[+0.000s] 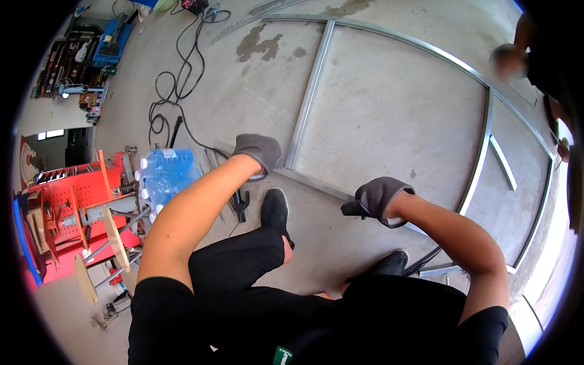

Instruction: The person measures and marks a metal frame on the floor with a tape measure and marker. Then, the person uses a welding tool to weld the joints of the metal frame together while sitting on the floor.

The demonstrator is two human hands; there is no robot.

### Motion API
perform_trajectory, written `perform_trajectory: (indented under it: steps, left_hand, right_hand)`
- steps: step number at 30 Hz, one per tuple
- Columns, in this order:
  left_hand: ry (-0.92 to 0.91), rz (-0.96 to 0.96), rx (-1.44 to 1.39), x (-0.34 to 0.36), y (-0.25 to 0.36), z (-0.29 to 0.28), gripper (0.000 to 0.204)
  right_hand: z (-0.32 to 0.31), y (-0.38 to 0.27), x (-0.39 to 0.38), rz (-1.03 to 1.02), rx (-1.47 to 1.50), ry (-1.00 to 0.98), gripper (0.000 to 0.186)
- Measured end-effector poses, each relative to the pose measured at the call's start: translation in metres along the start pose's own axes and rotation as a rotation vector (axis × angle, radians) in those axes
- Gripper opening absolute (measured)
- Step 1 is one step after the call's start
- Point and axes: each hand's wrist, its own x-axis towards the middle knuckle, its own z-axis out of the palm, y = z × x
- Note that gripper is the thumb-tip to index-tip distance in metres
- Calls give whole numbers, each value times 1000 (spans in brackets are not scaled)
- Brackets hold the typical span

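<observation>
My left hand [255,152], in a grey glove, is bent over near the lower left corner of a metal frame [329,48] lying on the concrete floor; its fingertips are hidden. My right hand [383,198], also gloved, is curled above the frame's near bar [310,180], round a small dark thing I cannot make out. Blue water bottles [167,167] in a pack lie left of my left hand, and a black cable clamp [241,207] rests below it. My dark shoes [274,207] are just below the frame.
Looped black cables [179,97] cross the floor. A red tool rack [61,213] and round boards [115,237] stand at left, with a cluttered shelf [79,67] behind. A loose short bar [504,163] lies at right. Another person [541,55] is at the upper right edge.
</observation>
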Motion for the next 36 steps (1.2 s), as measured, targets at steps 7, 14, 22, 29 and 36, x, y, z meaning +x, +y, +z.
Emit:
perform_trajectory:
  steps: [7, 14, 22, 29, 36]
  left_hand:
    - [58, -74, -341, 58, 6, 1, 52]
    - [-1, -324, -449, 110, 26, 29, 30]
    - [30, -241, -478, 83, 42, 11, 22]
    - [8, -219, -493, 95, 37, 27, 35]
    - [71, -223, -596, 97, 35, 35, 36]
  right_hand:
    - [27, 9, -20, 233, 21, 19, 62]
    - [49, 0, -30, 322, 26, 46, 59]
    - [53, 3, -40, 296, -42, 90, 60]
    - [30, -20, -42, 403, 52, 20, 49]
    - [50, 4, -34, 330, -59, 28, 58]
